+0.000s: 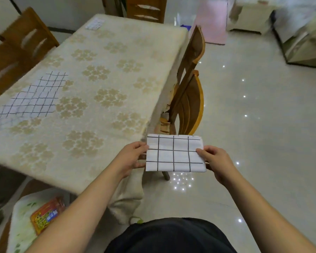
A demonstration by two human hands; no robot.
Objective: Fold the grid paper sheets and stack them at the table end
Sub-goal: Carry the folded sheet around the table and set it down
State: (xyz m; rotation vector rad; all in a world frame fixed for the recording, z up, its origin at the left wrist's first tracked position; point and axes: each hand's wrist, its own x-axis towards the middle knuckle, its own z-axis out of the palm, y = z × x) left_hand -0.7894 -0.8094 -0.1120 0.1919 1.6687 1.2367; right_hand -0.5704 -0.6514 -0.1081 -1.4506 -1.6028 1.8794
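Glossy pale floor tiles (pixel 263 125) fill the right half of my head view, speckled with small light reflections, and a long table (pixel 102 52) under a cream cloth with tan flower clusters runs away to the far left. From where I watch, the two hands are out in front of the body, off the table's near right corner and above the floor. Between them is a folded grid sheet (pixel 174 153), white with black lines, held flat and level in the air. My left hand (pixel 133 155) pinches its left edge, thumb on top and fingers curled beneath. My right hand (pixel 214 159) pinches the right edge the same way, thumb lying across the top surface.

On the table, toward the near left, an unfolded grid sheet (pixel 33 95) lies spread flat on the cloth, its left part running out of view. At the far end of the table sits a small folded grid piece (pixel 94 24); I cannot tell how many layers it holds. Wooden chairs (pixel 189 84) stand tucked along the table's right side, just beyond the held sheet, and another chair (pixel 26 37) stands at the far left. Down at the near left, an orange packet (pixel 47 214) rests on a pale cushion (pixel 22 225).
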